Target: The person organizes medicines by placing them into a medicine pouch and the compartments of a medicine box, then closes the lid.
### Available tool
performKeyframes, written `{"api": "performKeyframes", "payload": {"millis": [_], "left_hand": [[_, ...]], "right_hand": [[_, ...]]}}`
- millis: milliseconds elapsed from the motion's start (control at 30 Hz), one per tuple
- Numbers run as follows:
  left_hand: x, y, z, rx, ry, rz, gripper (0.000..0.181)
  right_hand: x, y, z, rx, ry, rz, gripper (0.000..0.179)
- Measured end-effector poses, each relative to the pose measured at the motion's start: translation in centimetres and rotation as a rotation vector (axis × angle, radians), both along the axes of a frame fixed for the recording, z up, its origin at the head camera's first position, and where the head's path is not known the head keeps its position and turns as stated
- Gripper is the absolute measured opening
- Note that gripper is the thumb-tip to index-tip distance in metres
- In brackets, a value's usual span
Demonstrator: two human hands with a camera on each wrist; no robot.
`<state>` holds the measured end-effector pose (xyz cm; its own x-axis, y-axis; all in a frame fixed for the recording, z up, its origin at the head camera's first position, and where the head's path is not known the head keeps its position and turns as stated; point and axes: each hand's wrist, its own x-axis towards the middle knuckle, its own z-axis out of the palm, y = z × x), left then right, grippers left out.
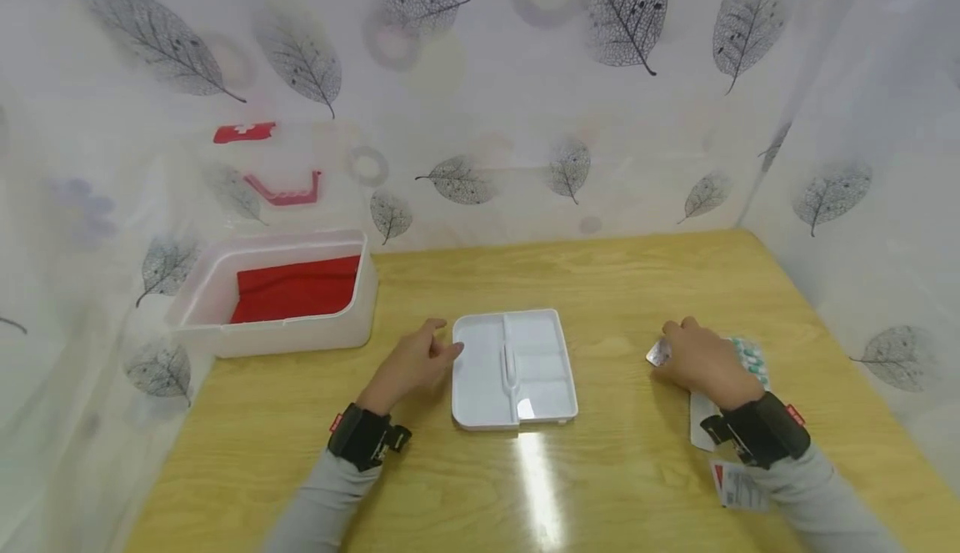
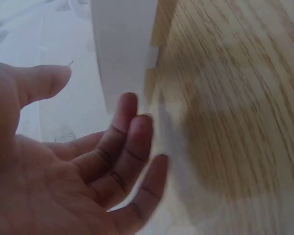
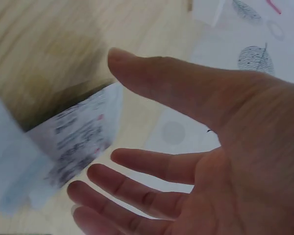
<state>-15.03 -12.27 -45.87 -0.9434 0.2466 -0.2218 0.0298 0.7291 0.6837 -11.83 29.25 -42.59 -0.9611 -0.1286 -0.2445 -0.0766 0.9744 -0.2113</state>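
A white divided tray (image 1: 480, 374) lies on the table, a slim raised piece along its middle divider. My left hand (image 1: 411, 369) is at the tray's left side, thumb by the rim. In the left wrist view its fingers are loosely bent beside the tray's wall (image 2: 125, 49), holding nothing. Farther right, my right hand (image 1: 701, 361) hovers over several medicine packs. A silvery printed packet (image 1: 658, 353) shows by its fingertips, and a blister pack of green-and-white capsules (image 1: 752, 361) lies beside it. The right wrist view shows thumb and fingers spread apart near a printed packet (image 3: 85, 129).
A translucent white box (image 1: 352, 328) with red cloth-like material (image 1: 300, 290) inside stands at the back left. Behind it, a red handle (image 1: 288, 196) and a red white-cross label (image 1: 244, 133) show against the leaf-patterned curtain. Near my right wrist lie a pale pack (image 1: 702, 424) and a small printed packet (image 1: 741, 488).
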Motion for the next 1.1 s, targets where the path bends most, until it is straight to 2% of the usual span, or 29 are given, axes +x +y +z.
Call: {"api": "performKeyframes", "payload": {"millis": [133,233,367,500,600,767,867,967,1100], "left_hand": [[-0.9,0.2,-0.7,-0.022,-0.056,0.005,0.051],[-1.1,0.3,-0.7,-0.030,-0.050,-0.020,0.037],[-1.3,0.7,-0.6,-0.035,-0.039,-0.042,0.027],[-1.3,0.8,-0.5,-0.047,-0.042,-0.022,0.025],[-1.3,0.8,-0.7,-0.048,-0.050,-0.013,0.025],[-1.5,0.6,-0.7,-0.041,-0.051,-0.008,0.025],[-1.5,0.5,-0.8,-0.038,-0.053,-0.005,0.025],[-1.4,0.4,-0.9,-0.037,-0.066,0.005,0.025],[-1.4,0.3,-1.0,-0.031,-0.071,0.009,0.025]], "right_hand": [[-0.2,0.7,-0.3,0.020,0.007,0.018,0.050],[-0.2,0.4,-0.7,0.032,0.047,0.036,0.040],[-0.5,-0.5,-0.7,0.027,0.112,0.068,0.046],[-1.2,-2.3,-0.4,-0.082,0.183,0.112,0.054],[-1.8,-4.2,0.1,-0.220,0.237,0.178,0.050],[-2.9,-7.8,1.0,-0.444,0.291,0.291,0.050],[-3.5,-9.9,0.9,-0.511,0.305,0.347,0.051],[-4.1,-11.6,0.3,-0.477,0.303,0.384,0.052],[-4.7,-13.0,-0.9,-0.364,0.311,0.392,0.052]]}}
